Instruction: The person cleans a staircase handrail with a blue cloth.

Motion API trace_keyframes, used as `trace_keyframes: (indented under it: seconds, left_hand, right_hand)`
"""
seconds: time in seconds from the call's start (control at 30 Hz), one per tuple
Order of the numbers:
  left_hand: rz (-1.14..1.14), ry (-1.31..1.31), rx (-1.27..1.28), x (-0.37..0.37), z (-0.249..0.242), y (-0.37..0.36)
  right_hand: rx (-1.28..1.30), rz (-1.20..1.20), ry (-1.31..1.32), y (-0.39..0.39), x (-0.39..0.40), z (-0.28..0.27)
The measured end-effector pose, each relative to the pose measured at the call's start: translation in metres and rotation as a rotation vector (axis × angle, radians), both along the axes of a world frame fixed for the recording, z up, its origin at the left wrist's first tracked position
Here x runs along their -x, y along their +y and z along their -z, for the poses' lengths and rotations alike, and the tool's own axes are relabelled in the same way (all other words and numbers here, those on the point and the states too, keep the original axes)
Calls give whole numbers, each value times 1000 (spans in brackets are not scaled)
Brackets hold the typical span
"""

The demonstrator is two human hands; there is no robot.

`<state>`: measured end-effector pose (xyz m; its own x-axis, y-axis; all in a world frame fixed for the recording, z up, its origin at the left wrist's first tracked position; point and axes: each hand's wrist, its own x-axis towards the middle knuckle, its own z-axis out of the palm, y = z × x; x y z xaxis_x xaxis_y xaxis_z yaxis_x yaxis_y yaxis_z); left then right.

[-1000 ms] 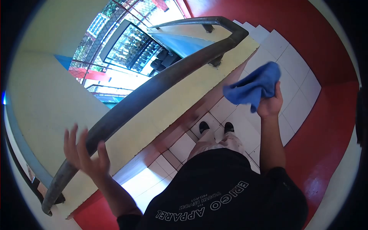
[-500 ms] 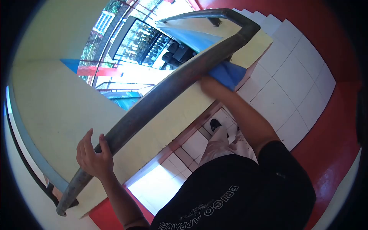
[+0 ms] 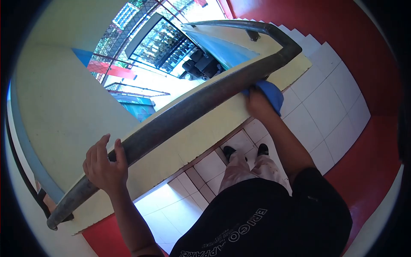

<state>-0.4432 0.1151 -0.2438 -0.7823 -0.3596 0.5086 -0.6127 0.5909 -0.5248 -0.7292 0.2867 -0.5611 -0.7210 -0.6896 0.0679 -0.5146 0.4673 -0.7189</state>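
A thick dark metal handrail [image 3: 184, 112] runs diagonally above a cream-coloured low wall [image 3: 171, 158]. My left hand [image 3: 106, 165] rests at the lower left part of the rail, thumb and fingers apart, with nothing held in it. Under the rail's upper right stretch, my right hand [image 3: 259, 103] grips a blue cloth [image 3: 270, 95] between the rail and the wall top. The cloth hangs out to the right of the hand; the fingertips are partly hidden.
White tiled steps [image 3: 317, 47] descend at the upper right beside a red wall [image 3: 342, 25]. Beyond the rail, a lower area shows a dark-framed rack [image 3: 165, 43] and mesh windows. My shoes [image 3: 263, 150] stand on white floor tiles [image 3: 180, 214].
My right hand and the blue cloth have shifted slightly right and down in the view. The camera view has moved a little, and both shoes now show. My left hand stays at the rail.
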Motion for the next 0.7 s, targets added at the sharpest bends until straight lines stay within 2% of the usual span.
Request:
trace_keyframes:
  seconds: [0.07,0.17,0.23,0.3,0.37,0.47,0.5,0.6,0.63,0.7]
  left_hand:
    - [-15,10,-14,-2,0,0]
    - [-20,13,-14,-2,0,0]
    - [-18,14,-13,-2,2,-1]
    - [-14,15,-19,-4,2,-2]
    - [-66,33,-78,-6,2,0]
    - [-81,63,-94,-5,3,0]
    - [-74,64,-90,-5,3,0]
    - [-54,72,-81,-4,2,1]
    - [-65,71,-82,-4,1,2]
    - [-86,69,-82,-3,0,4]
  right_hand:
    - [-168,-26,-93,-5,15,-25]
    - [154,-87,-88,26,31,-21]
    - [293,-94,-441,55,46,-2]
    - [398,245,-831,86,41,-18]
    - [1116,199,-1333,118,38,-28]
    - [1258,370,-1169,122,19,-95]
    - [1178,283,-1044,124,20,-93]
    - [967,412,-881,90,24,-93]
    - [701,492,-796,65,27,-81]
    - [180,332,-596,15,-1,-113]
